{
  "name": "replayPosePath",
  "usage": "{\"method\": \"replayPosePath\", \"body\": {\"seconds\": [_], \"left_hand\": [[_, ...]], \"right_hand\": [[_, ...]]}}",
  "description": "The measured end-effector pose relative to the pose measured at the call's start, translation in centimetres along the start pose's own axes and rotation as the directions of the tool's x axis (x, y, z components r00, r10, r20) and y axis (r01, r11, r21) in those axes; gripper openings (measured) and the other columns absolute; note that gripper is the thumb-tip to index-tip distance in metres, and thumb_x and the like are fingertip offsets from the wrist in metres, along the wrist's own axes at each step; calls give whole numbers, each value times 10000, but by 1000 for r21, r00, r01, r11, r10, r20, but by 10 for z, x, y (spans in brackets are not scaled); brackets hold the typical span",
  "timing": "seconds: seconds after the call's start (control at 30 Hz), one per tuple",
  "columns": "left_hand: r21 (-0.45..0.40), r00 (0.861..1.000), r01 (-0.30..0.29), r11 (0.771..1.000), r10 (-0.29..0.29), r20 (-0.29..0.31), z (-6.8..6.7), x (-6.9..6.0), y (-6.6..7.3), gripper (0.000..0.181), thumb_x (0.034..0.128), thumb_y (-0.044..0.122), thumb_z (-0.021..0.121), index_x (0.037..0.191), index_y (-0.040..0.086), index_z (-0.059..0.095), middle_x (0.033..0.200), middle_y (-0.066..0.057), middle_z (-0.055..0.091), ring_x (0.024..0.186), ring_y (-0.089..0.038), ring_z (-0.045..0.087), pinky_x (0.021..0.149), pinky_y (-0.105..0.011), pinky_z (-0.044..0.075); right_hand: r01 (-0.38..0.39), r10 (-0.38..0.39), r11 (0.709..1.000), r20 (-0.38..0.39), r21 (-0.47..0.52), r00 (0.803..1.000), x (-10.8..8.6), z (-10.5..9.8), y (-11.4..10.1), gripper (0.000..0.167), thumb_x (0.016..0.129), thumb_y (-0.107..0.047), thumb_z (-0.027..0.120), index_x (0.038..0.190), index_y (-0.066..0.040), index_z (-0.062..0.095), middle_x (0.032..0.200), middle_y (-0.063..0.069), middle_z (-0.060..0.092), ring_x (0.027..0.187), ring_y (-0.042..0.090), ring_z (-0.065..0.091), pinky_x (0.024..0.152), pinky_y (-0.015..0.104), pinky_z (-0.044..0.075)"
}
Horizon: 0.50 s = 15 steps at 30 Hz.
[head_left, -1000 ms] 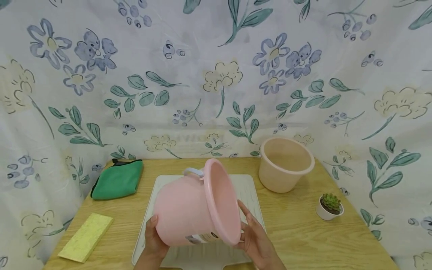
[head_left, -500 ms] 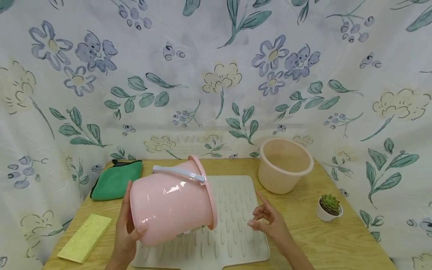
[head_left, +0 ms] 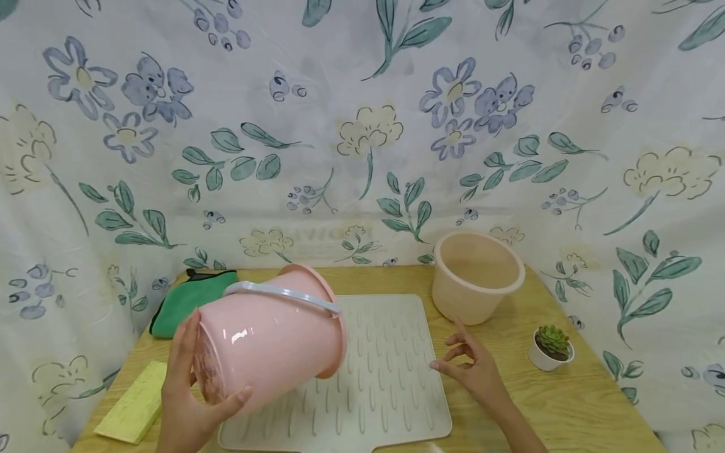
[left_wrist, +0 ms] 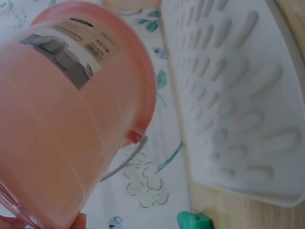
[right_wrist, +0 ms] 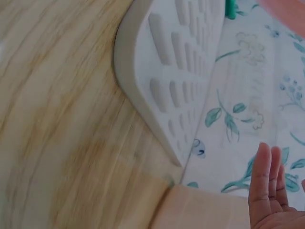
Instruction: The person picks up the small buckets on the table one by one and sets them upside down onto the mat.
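A pink bucket is held tipped on its side above the drying mat, its base toward the left and its rim toward the right. My left hand grips it at the base, thumb on the near side and fingers round the far edge. The bucket's pale grey handle lies along its upper side. In the left wrist view a printed label shows on the bucket wall. My right hand hovers by the mat's right edge, fingers loosely bent and holding nothing.
Beneath the bucket lies an off-white ribbed drying mat on the wooden table. A peach tub and a small potted succulent stand at the right. On the left are a green pouch and a yellow sponge-like slab.
The bucket has shifted left with my left hand and turned, so its base now shows. My right hand has let go of the rim and moved away to the right.
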<state>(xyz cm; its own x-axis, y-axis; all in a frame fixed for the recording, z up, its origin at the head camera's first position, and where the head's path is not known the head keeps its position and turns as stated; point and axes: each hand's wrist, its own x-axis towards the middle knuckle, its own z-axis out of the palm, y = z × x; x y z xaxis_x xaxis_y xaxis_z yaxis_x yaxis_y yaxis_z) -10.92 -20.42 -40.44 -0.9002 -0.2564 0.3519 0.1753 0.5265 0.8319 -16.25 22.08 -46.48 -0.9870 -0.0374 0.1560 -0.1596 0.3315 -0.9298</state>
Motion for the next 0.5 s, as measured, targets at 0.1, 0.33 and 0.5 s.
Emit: {"method": "replayPosePath", "body": {"seconds": [0.1, 0.33, 0.5], "left_hand": [[38, 1000, -23, 999, 23, -2, -3, -2, 2, 1265, 601, 73, 915, 1596, 322, 175, 1625, -93, 165, 1288, -423, 292, 858, -655, 397], [237, 993, -100, 966, 111, -37, -9, -6, 7, 1324, 496, 220, 985, 1585, 310, 236, 1633, -128, 157, 1241, -500, 358, 817, -700, 408], [328, 976, -176, 928, 207, -63, -11, -7, 5, 1372, 386, 276, 1006, 1567, 250, 306, 1626, -145, 196, 1178, -503, 426, 792, -694, 437]], "right_hand": [[16, -17, 999, -38, -48, 999, 1, -6, 0, 914, 802, -106, 821, 1561, -211, 322, 1160, 134, 525, 877, 113, 621, 662, 247, 537], [7, -15, 995, -91, -97, 996, 6, -22, 0, 930, 827, -143, 809, 1578, -262, 273, 1169, 52, 517, 893, 107, 616, 677, 248, 528], [68, -82, 991, -125, -112, 989, 8, -30, 1, 944, 820, -92, 807, 1580, -246, 269, 1109, 33, 517, 874, 81, 624, 646, 239, 534]]}}
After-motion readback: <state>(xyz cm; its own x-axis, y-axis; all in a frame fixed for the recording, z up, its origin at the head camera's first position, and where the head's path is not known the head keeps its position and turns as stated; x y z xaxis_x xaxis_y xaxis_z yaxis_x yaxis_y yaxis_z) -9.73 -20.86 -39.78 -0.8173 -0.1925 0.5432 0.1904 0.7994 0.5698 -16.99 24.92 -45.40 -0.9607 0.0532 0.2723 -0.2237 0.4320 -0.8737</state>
